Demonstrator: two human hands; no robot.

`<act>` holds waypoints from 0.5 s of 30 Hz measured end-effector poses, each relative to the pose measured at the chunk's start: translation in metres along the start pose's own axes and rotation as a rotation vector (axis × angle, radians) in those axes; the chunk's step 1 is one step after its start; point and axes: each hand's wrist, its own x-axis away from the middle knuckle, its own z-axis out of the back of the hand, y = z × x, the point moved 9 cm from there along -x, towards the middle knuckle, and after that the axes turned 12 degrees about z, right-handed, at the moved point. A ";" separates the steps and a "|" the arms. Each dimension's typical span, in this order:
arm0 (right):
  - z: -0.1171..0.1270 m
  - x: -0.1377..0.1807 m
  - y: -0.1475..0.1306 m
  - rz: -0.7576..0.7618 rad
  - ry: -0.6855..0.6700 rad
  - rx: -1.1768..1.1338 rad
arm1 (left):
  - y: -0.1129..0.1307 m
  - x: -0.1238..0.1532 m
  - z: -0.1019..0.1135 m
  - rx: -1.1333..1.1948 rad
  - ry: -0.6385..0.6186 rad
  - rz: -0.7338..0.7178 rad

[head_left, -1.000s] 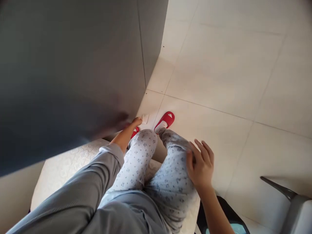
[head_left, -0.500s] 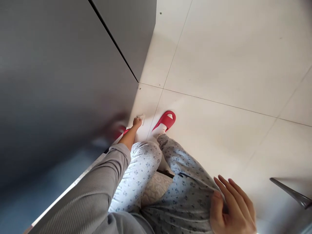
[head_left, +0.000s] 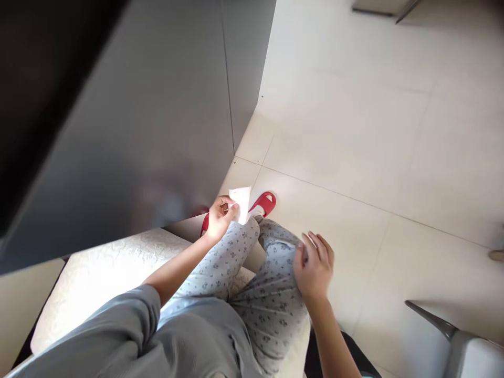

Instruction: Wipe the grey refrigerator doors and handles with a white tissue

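Note:
A small white piece of paper (head_left: 241,203), perhaps a folded tissue, is pinched between the thumb and fingers of my left hand (head_left: 220,216). It is held above my left knee, close to the dark grey panel. My right hand (head_left: 315,265) hovers by my right thigh with nothing in it, its fingers slightly curled and apart. Under both hands are my legs in light patterned trousers (head_left: 281,294). A red slipper (head_left: 268,203) shows on my right foot; the other is mostly hidden behind my left hand.
A tall dark grey panel (head_left: 169,115) stands along my left. A pale patterned bench seat (head_left: 118,257) extends beside me. Light floor tiles (head_left: 354,131) spread to the right, with a dark chair leg (head_left: 431,319) at lower right and furniture legs (head_left: 372,11) at the top.
My left hand has risen from near the floor with the white paper. My right hand has shifted left and forward. The view has pulled back, showing the bench seat.

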 end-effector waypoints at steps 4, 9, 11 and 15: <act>-0.027 -0.011 -0.072 -0.263 -0.075 -0.670 | 0.068 0.077 0.010 0.088 -0.144 -0.177; -0.044 -0.031 -0.197 -0.272 -0.195 -1.339 | 0.116 0.144 0.049 -0.038 -0.180 -0.350; -0.052 -0.026 -0.226 -0.301 -0.285 -1.373 | 0.133 0.170 0.068 -0.197 -0.171 -0.475; -0.063 -0.012 -0.260 -0.312 -0.382 -1.363 | 0.138 0.207 0.106 -0.359 -0.248 -0.590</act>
